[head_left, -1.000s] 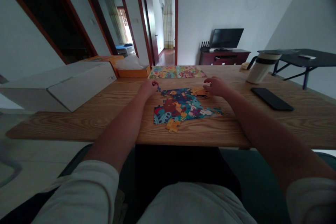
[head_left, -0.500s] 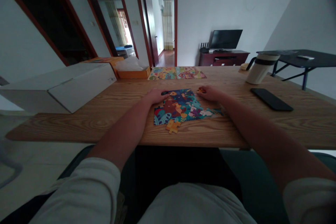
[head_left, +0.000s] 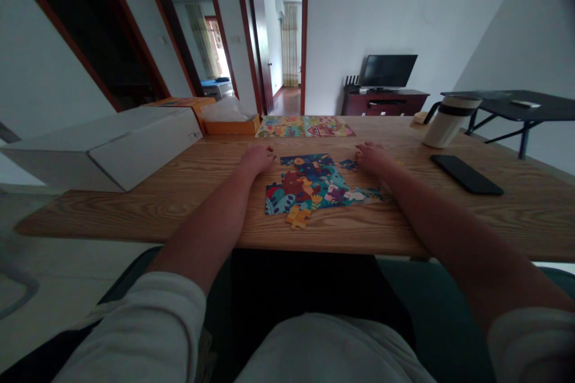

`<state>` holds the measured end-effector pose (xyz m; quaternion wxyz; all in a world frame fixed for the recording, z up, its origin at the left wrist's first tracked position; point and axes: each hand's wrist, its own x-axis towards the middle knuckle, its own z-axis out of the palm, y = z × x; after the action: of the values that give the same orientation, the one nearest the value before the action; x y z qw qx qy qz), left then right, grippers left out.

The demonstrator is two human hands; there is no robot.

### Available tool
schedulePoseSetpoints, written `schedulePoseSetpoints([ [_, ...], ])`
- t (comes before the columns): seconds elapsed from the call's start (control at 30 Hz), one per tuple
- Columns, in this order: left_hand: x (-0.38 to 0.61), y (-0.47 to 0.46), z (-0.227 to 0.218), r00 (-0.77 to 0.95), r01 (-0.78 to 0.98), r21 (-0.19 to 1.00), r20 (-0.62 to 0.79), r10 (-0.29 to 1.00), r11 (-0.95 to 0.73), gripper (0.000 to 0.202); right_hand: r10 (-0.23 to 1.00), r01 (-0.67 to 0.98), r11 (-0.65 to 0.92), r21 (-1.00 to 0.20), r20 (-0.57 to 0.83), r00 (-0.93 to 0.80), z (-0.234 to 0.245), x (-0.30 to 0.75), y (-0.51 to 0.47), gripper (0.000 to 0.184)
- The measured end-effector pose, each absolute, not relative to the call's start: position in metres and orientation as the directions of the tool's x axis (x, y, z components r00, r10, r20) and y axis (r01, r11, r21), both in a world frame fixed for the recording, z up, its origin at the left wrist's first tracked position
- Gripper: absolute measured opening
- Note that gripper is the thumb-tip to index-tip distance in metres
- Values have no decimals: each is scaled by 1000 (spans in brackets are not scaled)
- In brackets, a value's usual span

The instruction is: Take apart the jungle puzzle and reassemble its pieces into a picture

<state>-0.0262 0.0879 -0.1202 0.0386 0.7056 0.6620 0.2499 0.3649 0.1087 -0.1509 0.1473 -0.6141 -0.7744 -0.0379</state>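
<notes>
A partly joined jigsaw puzzle (head_left: 314,182) with animals on dark blue and teal lies on the wooden table in front of me. My left hand (head_left: 259,159) is just off its upper left corner, fingers curled together; something small shows at the fingertips, too small to make out. To the upper right of the puzzle, my right hand (head_left: 374,159) rests low over the table with its fingers apart. A loose dark blue puzzle piece (head_left: 348,164) lies by its thumb. An orange puzzle piece (head_left: 298,216) sits at the puzzle's lower edge. A bit of orange (head_left: 399,163) shows beyond my right wrist.
Two colourful picture sheets (head_left: 305,126) lie at the table's far edge. On the left are a white box (head_left: 139,143) and an orange box (head_left: 231,126) with a translucent bag. A black phone (head_left: 466,174) and a lidded mug (head_left: 449,122) are on the right.
My left hand has drawn away from the puzzle to the left. My right hand has shifted right, the orange piece no longer showing at its fingers, and the dark blue piece has come into view.
</notes>
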Motion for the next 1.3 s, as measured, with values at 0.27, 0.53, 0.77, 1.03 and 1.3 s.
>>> schedulePoseSetpoints([
  [0.27, 3, 65, -101, 24, 282, 957, -75, 997, 65, 15, 993, 494, 119, -861, 107, -54, -121, 313, 88, 37],
  [0.53, 10, 62, -102, 58, 90, 978, -193, 979, 188, 26, 987, 182, -59, -982, -85, -136, -127, 307, 85, 33],
  [0.77, 14, 61, -102, 57, 23, 975, -221, 974, 220, 22, 979, -109, -189, -976, -179, -95, -119, 310, 82, 23],
  [1.03, 15, 58, -101, 88, -5, 974, -225, 970, 227, 23, 905, -40, -376, -926, -358, -229, -105, 283, 50, 9],
  [1.3, 15, 62, -104, 93, -10, 975, -222, 971, 223, 22, 881, -96, -394, -914, -346, -323, -111, 277, 50, 15],
])
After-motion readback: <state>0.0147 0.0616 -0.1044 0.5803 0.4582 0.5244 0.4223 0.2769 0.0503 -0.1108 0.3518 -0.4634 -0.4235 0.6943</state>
